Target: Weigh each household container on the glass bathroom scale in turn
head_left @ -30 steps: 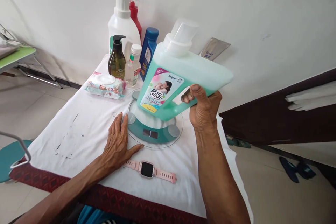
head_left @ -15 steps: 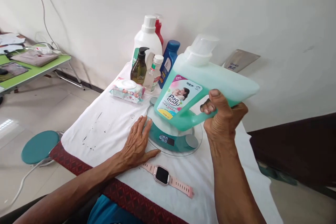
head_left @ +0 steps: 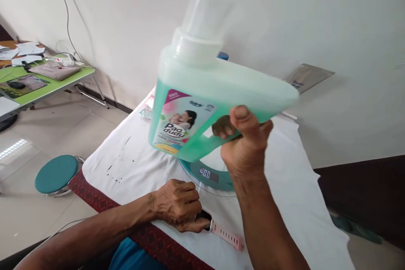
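My right hand [head_left: 245, 147] grips the handle of a large green detergent jug [head_left: 202, 97] with a clear cap, held tilted in the air above a round glass kitchen scale [head_left: 210, 175] whose display is lit. My left hand [head_left: 179, 204] is curled over a pink smartwatch [head_left: 221, 233] at the near edge of the table, fingers closed around the watch face, with one strap end sticking out to the right. The jug hides the other bottles behind it.
A white cloth [head_left: 291, 185] with dark marks covers the table. A wet-wipes pack [head_left: 146, 110] peeks out behind the jug. A teal stool [head_left: 56, 174] stands on the floor at left, a green folding table [head_left: 38, 80] with papers beyond it. A silver pouch [head_left: 308, 76] leans on the wall.
My right hand lifted the jug higher and closer to the camera. My left hand left the scale's edge and closed over the pink watch. The scale display lit up.
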`<action>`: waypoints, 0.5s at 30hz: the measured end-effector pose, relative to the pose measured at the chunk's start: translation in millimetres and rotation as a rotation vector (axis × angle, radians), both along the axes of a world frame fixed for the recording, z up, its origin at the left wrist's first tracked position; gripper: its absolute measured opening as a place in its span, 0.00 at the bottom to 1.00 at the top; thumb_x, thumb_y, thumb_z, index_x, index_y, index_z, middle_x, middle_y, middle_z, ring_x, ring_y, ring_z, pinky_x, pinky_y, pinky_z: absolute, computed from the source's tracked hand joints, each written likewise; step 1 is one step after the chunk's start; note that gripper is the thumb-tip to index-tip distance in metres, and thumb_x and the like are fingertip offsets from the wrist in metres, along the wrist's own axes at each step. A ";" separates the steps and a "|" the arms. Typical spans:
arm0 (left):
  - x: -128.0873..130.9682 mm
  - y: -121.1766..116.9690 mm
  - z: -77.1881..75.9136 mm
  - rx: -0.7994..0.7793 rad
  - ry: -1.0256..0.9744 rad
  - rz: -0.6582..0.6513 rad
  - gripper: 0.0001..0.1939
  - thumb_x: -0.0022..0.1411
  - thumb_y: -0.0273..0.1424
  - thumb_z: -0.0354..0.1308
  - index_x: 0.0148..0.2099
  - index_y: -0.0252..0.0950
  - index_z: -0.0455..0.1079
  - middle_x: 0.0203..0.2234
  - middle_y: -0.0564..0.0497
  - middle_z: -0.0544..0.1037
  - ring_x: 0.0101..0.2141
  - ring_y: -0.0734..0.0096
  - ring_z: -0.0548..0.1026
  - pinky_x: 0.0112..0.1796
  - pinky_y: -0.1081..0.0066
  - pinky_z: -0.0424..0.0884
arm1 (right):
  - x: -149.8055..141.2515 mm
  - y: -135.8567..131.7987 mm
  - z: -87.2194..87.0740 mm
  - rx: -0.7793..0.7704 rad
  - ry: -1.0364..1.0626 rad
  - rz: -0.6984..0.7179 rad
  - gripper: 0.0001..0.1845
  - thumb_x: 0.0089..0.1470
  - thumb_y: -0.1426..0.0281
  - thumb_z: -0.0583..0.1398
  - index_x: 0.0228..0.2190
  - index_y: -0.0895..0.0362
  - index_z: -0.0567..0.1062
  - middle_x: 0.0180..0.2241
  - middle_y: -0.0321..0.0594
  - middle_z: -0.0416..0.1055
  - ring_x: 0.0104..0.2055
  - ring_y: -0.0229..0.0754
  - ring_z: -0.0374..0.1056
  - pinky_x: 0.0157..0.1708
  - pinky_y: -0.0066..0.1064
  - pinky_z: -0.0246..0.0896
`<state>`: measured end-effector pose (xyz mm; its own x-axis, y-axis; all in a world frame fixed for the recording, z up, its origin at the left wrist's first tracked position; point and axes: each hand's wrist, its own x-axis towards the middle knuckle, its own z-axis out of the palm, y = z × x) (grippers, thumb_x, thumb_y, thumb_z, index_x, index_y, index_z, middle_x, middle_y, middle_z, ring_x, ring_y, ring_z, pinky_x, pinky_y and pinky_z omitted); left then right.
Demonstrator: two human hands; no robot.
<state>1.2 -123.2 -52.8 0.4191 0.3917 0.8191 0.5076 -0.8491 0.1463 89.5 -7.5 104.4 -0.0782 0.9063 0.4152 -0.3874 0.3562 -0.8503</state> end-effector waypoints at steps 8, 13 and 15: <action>5.0 -3.0 -15.0 -0.020 0.040 -0.018 0.23 0.67 0.44 0.59 0.23 0.39 0.64 0.17 0.55 0.61 0.21 0.71 0.62 0.21 0.68 0.57 | -55.8 2.3 -22.4 -0.078 -0.053 0.141 0.28 0.42 0.53 0.76 0.16 0.52 0.66 0.15 0.29 0.56 0.18 0.34 0.52 0.17 0.33 0.52; 6.1 -2.2 -17.8 -0.038 0.052 -0.013 0.23 0.67 0.43 0.59 0.22 0.38 0.65 0.17 0.55 0.61 0.21 0.71 0.63 0.22 0.68 0.59 | -73.8 8.5 -42.7 -0.096 -0.039 0.169 0.23 0.41 0.54 0.76 0.19 0.53 0.72 0.19 0.32 0.66 0.23 0.39 0.65 0.24 0.34 0.68; 5.6 -1.2 -15.0 -0.045 0.028 0.000 0.23 0.69 0.41 0.57 0.22 0.38 0.66 0.17 0.55 0.62 0.21 0.71 0.63 0.22 0.68 0.58 | -77.9 10.4 -51.3 -0.083 -0.037 0.165 0.23 0.42 0.54 0.76 0.19 0.52 0.72 0.21 0.33 0.69 0.27 0.41 0.69 0.29 0.36 0.73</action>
